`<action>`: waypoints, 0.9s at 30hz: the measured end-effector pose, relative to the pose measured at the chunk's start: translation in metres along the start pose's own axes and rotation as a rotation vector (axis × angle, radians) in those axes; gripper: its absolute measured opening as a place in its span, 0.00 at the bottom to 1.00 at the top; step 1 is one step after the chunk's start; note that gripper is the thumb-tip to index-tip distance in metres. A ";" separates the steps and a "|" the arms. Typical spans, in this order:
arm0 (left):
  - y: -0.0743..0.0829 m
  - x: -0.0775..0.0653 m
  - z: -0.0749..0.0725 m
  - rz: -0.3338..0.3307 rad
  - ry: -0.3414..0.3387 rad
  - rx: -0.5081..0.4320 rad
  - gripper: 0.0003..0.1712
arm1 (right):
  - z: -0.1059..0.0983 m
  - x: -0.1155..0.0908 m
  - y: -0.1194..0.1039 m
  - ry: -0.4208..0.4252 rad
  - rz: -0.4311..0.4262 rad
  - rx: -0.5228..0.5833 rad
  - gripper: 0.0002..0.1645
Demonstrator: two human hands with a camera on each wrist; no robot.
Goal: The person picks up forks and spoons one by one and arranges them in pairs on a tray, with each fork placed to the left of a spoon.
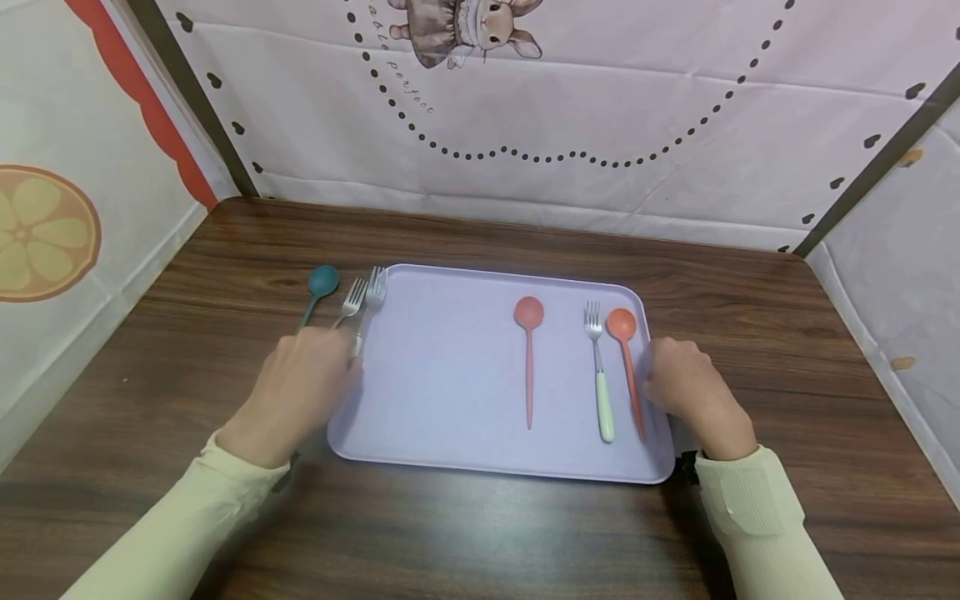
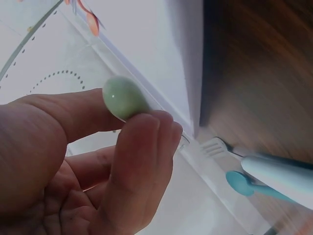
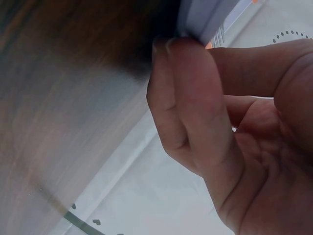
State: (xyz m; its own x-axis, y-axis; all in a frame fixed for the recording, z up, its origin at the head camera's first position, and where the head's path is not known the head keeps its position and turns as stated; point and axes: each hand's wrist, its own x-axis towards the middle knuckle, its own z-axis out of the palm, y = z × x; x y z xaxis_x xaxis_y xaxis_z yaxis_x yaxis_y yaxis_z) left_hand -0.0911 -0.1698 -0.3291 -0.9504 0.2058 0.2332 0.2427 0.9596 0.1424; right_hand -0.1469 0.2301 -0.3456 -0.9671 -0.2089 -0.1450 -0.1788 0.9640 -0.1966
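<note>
My left hand (image 1: 300, 387) pinches a fork by its pale green handle (image 2: 124, 98) between thumb and fingers. The tines of this held fork (image 1: 377, 289) overlap the upper left corner of the lavender tray (image 1: 450, 367) in the head view. Just left of it, on the table, lie a second fork (image 1: 355, 295), with a whitish handle (image 2: 279, 178), and a teal spoon (image 1: 323, 282); the hand partly hides both in the head view. At the opposite end, my right hand (image 1: 693, 387) grips the tray's right rim (image 3: 208, 19) between thumb and fingers.
On the tray lie a pink spoon (image 1: 528, 315), a fork with a pale green handle (image 1: 603, 408) and an orange spoon (image 1: 622, 325). Dark wood tabletop (image 1: 487, 533) surrounds the tray. Printed cloth (image 1: 622, 108) stands behind the table and at both sides.
</note>
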 end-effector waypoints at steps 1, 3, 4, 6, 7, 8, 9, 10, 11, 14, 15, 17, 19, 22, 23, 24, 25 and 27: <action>0.001 0.000 0.000 0.002 0.002 0.000 0.09 | 0.000 0.000 0.000 0.000 -0.001 -0.001 0.05; 0.002 0.000 0.001 0.012 0.010 0.006 0.10 | 0.000 0.000 -0.001 0.000 0.002 0.000 0.05; 0.003 0.000 0.001 0.015 0.012 0.006 0.10 | 0.000 0.000 -0.001 -0.001 0.004 0.001 0.05; 0.005 -0.001 0.001 0.027 0.019 0.010 0.10 | 0.000 0.000 -0.001 -0.002 0.007 0.000 0.05; 0.006 0.000 0.001 0.035 0.021 0.013 0.10 | 0.000 0.000 -0.001 -0.002 0.007 -0.001 0.05; 0.007 0.000 0.001 0.042 0.025 0.019 0.10 | 0.000 0.000 -0.001 -0.001 0.007 -0.001 0.05; 0.009 0.000 0.002 0.051 0.032 0.025 0.10 | 0.000 0.000 -0.001 -0.001 0.006 -0.003 0.05; 0.010 0.000 0.002 0.058 0.035 0.030 0.10 | 0.000 0.000 -0.001 0.000 0.003 -0.005 0.05; 0.011 0.000 0.002 0.065 0.040 0.036 0.09 | 0.000 0.000 0.000 0.000 0.002 -0.006 0.06; 0.015 0.000 0.003 0.070 0.044 0.041 0.09 | 0.000 0.000 0.000 -0.002 0.002 -0.009 0.06; 0.017 0.000 0.003 0.071 0.045 0.042 0.09 | 0.000 0.000 0.000 -0.004 0.003 -0.009 0.06; 0.019 0.000 0.004 0.074 0.043 0.045 0.09 | 0.001 0.000 0.000 -0.006 0.009 -0.006 0.06; 0.020 0.001 0.006 0.085 0.054 0.053 0.08 | 0.001 0.000 0.000 -0.005 0.011 -0.004 0.05; 0.023 0.001 0.007 0.108 0.077 0.063 0.09 | 0.001 0.000 0.000 -0.008 0.013 -0.001 0.05; 0.024 0.001 0.008 0.113 0.086 0.066 0.09 | 0.001 0.000 0.000 -0.009 0.012 -0.001 0.05; 0.025 0.001 0.008 0.117 0.094 0.071 0.09 | 0.001 0.000 0.000 -0.010 0.013 0.001 0.05; 0.026 0.002 0.008 0.116 0.096 0.072 0.09 | 0.001 0.000 0.000 -0.010 0.012 0.002 0.05; 0.029 0.002 0.008 0.116 0.091 0.075 0.10 | 0.001 0.000 0.001 -0.009 0.011 0.005 0.05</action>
State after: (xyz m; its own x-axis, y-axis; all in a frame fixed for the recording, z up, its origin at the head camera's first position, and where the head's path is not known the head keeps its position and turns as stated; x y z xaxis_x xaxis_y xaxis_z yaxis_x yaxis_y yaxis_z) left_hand -0.0879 -0.1401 -0.3321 -0.8946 0.3011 0.3301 0.3314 0.9427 0.0382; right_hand -0.1471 0.2304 -0.3470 -0.9673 -0.1997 -0.1562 -0.1671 0.9655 -0.1998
